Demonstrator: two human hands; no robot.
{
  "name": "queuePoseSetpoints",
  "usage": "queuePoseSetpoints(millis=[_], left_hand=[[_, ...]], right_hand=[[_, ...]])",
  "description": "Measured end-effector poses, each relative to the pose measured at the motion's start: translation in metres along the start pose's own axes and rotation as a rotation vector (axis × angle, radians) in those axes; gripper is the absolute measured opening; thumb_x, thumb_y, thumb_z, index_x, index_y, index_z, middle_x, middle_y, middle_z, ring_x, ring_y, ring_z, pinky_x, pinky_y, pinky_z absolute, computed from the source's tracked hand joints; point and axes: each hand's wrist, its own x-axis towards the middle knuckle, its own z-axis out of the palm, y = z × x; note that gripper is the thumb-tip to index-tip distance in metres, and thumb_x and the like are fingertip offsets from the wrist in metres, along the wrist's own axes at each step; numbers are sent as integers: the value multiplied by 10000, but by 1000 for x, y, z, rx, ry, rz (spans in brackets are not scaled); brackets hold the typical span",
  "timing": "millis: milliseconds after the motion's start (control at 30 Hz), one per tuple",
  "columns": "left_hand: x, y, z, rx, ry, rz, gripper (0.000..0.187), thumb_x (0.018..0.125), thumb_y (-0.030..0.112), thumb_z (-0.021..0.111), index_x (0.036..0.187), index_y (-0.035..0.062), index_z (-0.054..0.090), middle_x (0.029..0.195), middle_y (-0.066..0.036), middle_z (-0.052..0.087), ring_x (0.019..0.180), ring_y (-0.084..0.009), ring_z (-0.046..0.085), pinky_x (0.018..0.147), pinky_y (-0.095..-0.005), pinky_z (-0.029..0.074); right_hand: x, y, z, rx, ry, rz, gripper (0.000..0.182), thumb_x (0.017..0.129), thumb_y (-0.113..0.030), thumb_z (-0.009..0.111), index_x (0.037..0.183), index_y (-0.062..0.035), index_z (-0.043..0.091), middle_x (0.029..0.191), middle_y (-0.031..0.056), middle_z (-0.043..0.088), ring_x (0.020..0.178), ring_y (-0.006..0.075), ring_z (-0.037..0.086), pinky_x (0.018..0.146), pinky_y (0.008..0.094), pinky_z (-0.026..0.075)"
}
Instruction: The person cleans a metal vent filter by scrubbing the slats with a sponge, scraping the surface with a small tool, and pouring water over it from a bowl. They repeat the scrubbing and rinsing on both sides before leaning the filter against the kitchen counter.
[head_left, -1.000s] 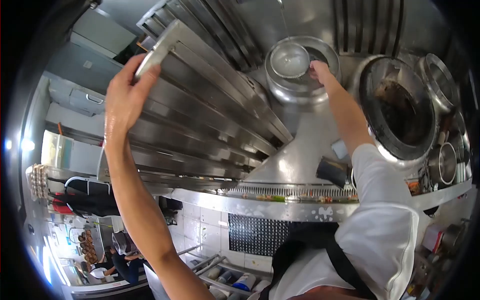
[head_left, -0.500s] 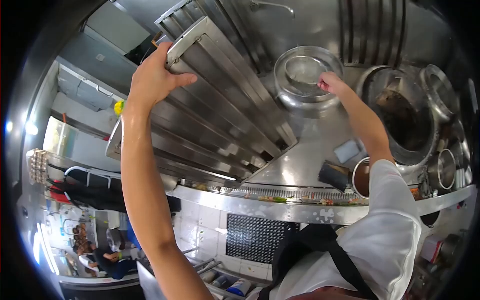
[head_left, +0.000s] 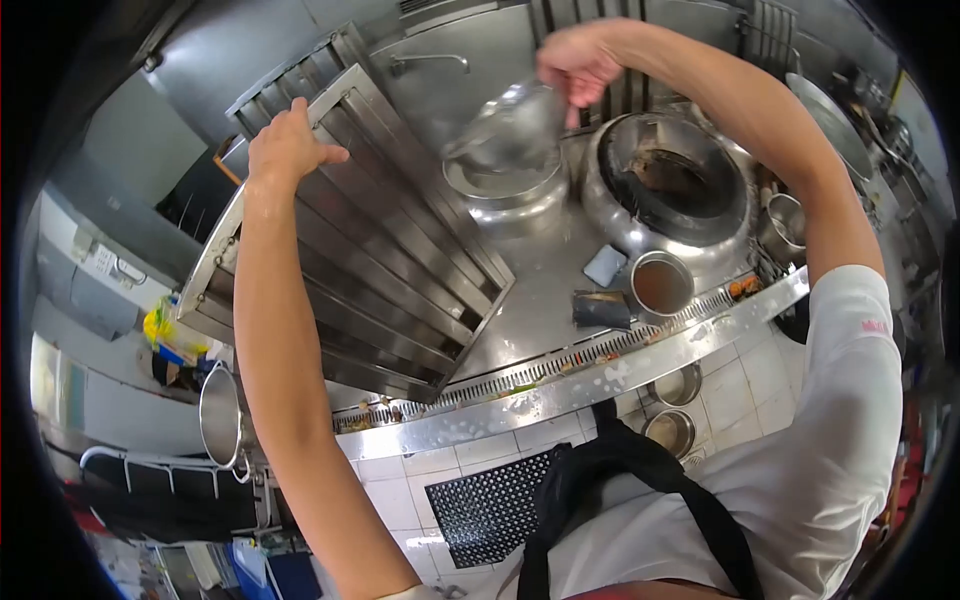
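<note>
My left hand [head_left: 288, 150] grips the top edge of a large metal baffle filter [head_left: 385, 225], thumb on its front face. The filter leans tilted on the steel counter. At upper middle, my right hand [head_left: 580, 70] is closed on the rim of a shiny metal bowl [head_left: 512, 130], both smeared by motion. Tipped on its side, the bowl overlaps the mouth of a round steel pot [head_left: 515, 212] on the counter.
A wok [head_left: 690, 190] sits on a burner to the right. In front lie a blue-grey sponge [head_left: 605, 266], a dark block [head_left: 601, 310] and a pot of brown liquid [head_left: 662, 284]. Food scraps line the drain grate [head_left: 560, 376]. A tap [head_left: 430, 60] juts from the back wall.
My right hand has lifted the bowl up out of the round pot and tipped it. My left hand still holds the filter. The view has shifted to the right.
</note>
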Motion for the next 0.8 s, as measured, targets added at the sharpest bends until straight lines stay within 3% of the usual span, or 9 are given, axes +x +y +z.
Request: queuePoseSetpoints(millis=[100, 133, 200, 300, 367, 500, 567, 667, 800], left_hand=[[17, 5, -1, 111, -96, 12, 813, 671, 421, 888, 1312, 81, 522, 1174, -176, 683, 1122, -354, 649, 915, -470, 528], [29, 1, 10, 104, 20, 93, 764, 697, 388, 875, 1304, 75, 530, 1178, -183, 680, 1114, -361, 650, 915, -471, 530], [28, -3, 21, 110, 112, 182, 716, 724, 354, 862, 1295, 70, 538, 1181, -190, 677, 1107, -369, 651, 915, -472, 531], [21, 2, 5, -93, 149, 203, 588, 781, 304, 810, 1261, 43, 591, 1217, -185, 669, 1162, -386, 618, 964, -441, 503], [14, -28, 6, -166, 98, 230, 599, 778, 306, 812, 1273, 46, 596, 1223, -194, 666, 1170, -378, 617, 972, -435, 495], [-35, -93, -9, -177, -98, 183, 671, 746, 354, 837, 1286, 30, 604, 1165, -220, 687, 1130, -364, 645, 960, -426, 487], [-59, -114, -18, -209, -235, 28, 721, 730, 409, 849, 1276, 9, 602, 1082, -228, 709, 1072, -376, 668, 938, -429, 494], [-73, -107, -27, -173, -263, -35, 756, 725, 459, 848, 1267, -9, 604, 1032, -227, 721, 1027, -382, 684, 927, -428, 498], [-58, -73, -10, -75, -35, 10, 851, 824, 698, 638, 1325, 12, 581, 1162, -255, 683, 1134, -400, 640, 962, -469, 486]], right_hand=[[4, -57, 10, 69, -40, 7, 298, 982, -124, 420, 1024, 130, 571, 848, 278, 701, 661, 223, 738, 516, 259, 626], [31, -69, -4, -67, -112, -26, 463, 1012, -158, 367, 1392, 89, 460, 1063, 246, 715, 689, 222, 705, 555, 252, 606], [14, -91, 8, -119, -174, -266, 422, 1008, -131, 382, 1325, 104, 531, 1042, 295, 701, 738, 220, 728, 552, 241, 608], [16, -109, -4, -90, -119, -222, 405, 1018, -231, 475, 1251, 65, 623, 995, 231, 733, 778, 228, 727, 601, 288, 601], [-33, -94, -8, -1220, -143, -1165, 448, 995, -371, 566, 1173, 22, 685, 953, 154, 755, 836, 250, 721, 694, 348, 580], [-40, -88, -10, -1282, -242, -1080, 485, 939, -451, 651, 1116, -3, 709, 933, 114, 763, 875, 258, 712, 748, 390, 547], [-42, -84, -3, -1858, -10, -556, 472, 936, -407, 658, 1158, 8, 696, 1020, 147, 753, 874, 255, 713, 720, 368, 560], [-26, -74, 5, -1817, -19, -576, 481, 950, -415, 630, 1176, 6, 683, 1027, 145, 748, 871, 248, 710, 713, 357, 558], [-4, -79, 22, -1393, -59, -511, 500, 980, -432, 572, 1213, 2, 658, 1042, 141, 738, 867, 235, 706, 699, 336, 553]])
